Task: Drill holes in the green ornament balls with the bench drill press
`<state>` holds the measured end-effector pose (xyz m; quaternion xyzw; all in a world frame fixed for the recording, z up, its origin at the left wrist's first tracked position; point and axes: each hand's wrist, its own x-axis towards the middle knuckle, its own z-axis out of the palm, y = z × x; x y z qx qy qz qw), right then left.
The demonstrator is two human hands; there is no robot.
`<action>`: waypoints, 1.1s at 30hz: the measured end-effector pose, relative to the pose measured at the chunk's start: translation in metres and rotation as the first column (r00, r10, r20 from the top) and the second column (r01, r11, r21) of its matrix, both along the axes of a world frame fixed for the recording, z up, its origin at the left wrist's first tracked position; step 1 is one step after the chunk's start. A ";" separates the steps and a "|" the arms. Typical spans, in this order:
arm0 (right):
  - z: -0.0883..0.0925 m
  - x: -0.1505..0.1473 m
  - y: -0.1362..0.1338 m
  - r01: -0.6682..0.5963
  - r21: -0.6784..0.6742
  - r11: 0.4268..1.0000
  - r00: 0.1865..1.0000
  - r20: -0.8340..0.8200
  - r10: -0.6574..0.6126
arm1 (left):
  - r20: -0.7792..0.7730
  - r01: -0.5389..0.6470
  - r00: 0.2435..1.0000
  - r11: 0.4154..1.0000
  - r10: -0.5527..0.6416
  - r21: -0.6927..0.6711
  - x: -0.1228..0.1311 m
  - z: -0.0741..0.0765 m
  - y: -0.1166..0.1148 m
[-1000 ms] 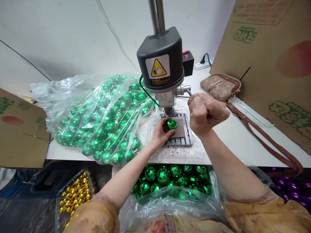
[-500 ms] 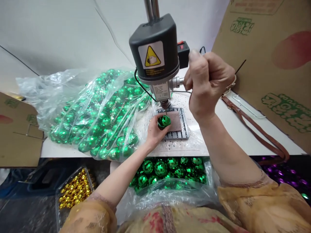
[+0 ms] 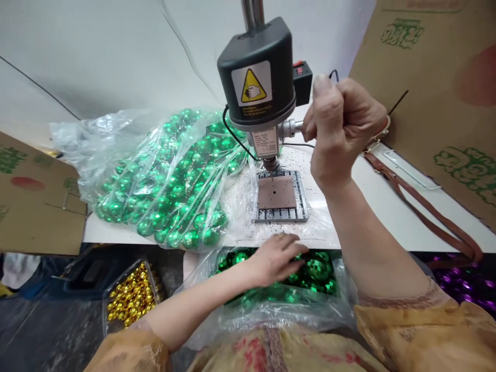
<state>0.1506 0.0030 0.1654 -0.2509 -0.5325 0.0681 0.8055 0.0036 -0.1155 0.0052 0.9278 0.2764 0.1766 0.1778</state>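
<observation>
My right hand [image 3: 341,126] is closed around the feed lever [image 3: 296,126] on the side of a small black drill press [image 3: 258,72]. Below the thin drill bit, a brownish square pad [image 3: 276,193] with one dark hole lies on the slotted metal base [image 3: 281,214], dark shavings scattered about. My left hand [image 3: 277,261] reaches over the shiny green faceted balls [image 3: 315,268] in an open plastic-lined container at my lap. Its fingers are apart and touch the balls; their tips are partly hidden among them.
A clear plastic bag full of green balls [image 3: 174,181] lies left of the press. Cardboard boxes [image 3: 437,103] stand on both sides. A brown strap [image 3: 422,206] lies on the right of the white table. Gold beads [image 3: 134,294] fill a tray low at left; purple ones [image 3: 461,281] lie low at right.
My left hand has left the pad under the drill and come down toward me to the green balls; the ball it held there is gone from the pad. My right hand stays on the lever.
</observation>
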 end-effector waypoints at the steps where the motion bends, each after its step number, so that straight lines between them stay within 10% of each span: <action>1: -0.001 0.000 0.000 0.003 -0.007 1.000 1.000 -0.001 -0.003 | 0.089 -0.094 0.992 0.996 0.093 0.007 -0.008 0.004 0.014; 4: -0.002 0.000 -0.001 -0.006 -0.021 1.000 1.000 -0.024 0.006 | 0.254 -0.423 0.876 0.906 0.411 -0.006 -0.041 0.015 0.073; 7: -0.002 -0.002 -0.002 -0.027 0.020 0.999 0.998 -0.057 0.029 | 0.107 -0.708 0.705 0.706 0.701 0.036 -0.071 0.023 0.134; 11: -0.002 -0.003 0.000 -0.060 0.118 0.991 0.993 -0.092 0.071 | -0.057 -0.800 0.567 0.565 0.822 0.202 -0.086 0.027 0.179; 18: -0.008 -0.004 0.000 -0.016 0.093 0.995 0.998 -0.051 0.021 | -0.126 -0.686 0.544 0.526 0.830 0.502 -0.076 0.023 0.196; 26: -0.011 -0.004 0.001 0.026 0.024 0.999 0.998 -0.057 -0.024 | -0.361 -0.597 0.590 0.691 0.723 0.408 -0.083 0.016 0.222; 33: -0.014 -0.002 0.001 -0.038 0.100 0.994 0.997 -0.057 0.044 | -0.127 -0.581 0.752 0.742 0.647 0.335 -0.070 0.040 0.166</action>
